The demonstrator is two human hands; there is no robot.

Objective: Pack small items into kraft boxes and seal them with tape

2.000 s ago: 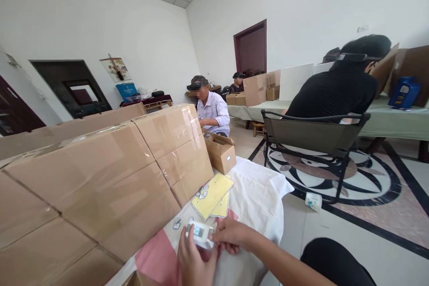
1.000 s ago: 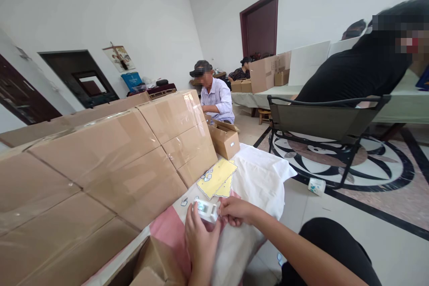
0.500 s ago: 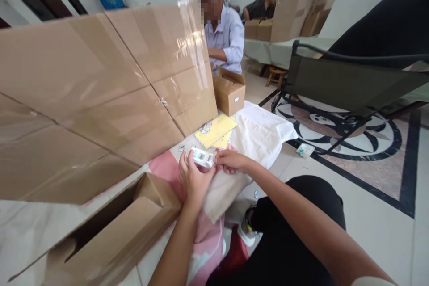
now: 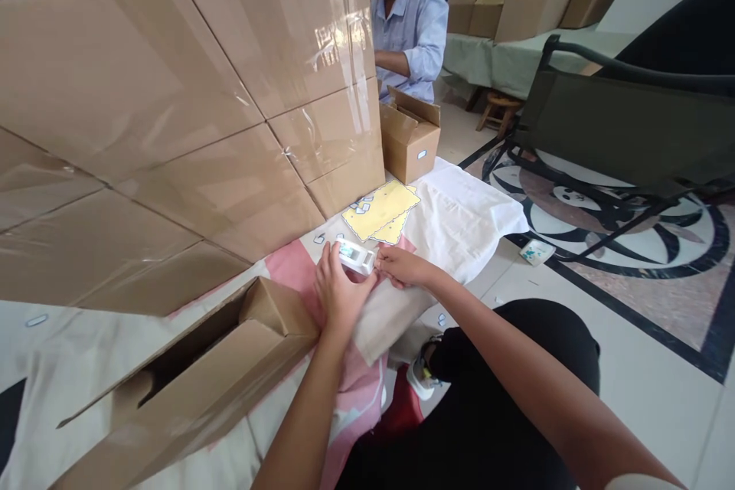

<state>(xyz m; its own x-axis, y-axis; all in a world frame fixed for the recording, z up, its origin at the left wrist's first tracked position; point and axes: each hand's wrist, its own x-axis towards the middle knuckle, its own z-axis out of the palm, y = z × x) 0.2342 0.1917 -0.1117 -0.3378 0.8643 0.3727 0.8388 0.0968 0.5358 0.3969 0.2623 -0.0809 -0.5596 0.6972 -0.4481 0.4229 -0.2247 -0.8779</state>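
My left hand (image 4: 340,289) is wrapped round a small white box (image 4: 357,256) with a greenish print on its upper face. The fingers of my right hand (image 4: 403,266) are closed at the box's right end. Whatever lies between those fingers is too small to make out. Just beyond the hands, two overlapping yellow sheets (image 4: 379,208) rest on the cloth, with several small pale stickers (image 4: 361,206) on the farther one. To the left of my left hand stands an open cardboard box (image 4: 230,367), whose inside is dark.
Taped cartons (image 4: 172,115) form a wall along the table's far side. A smaller open carton (image 4: 409,142) stands at its right end, near a seated person (image 4: 422,23). A dark folding chair (image 4: 625,122) and a small packet (image 4: 537,251) are on the floor at right.
The camera has tilted down a little, so the scene sits higher and slightly right. Both hands stay at the white box, with little visible change in their hold.
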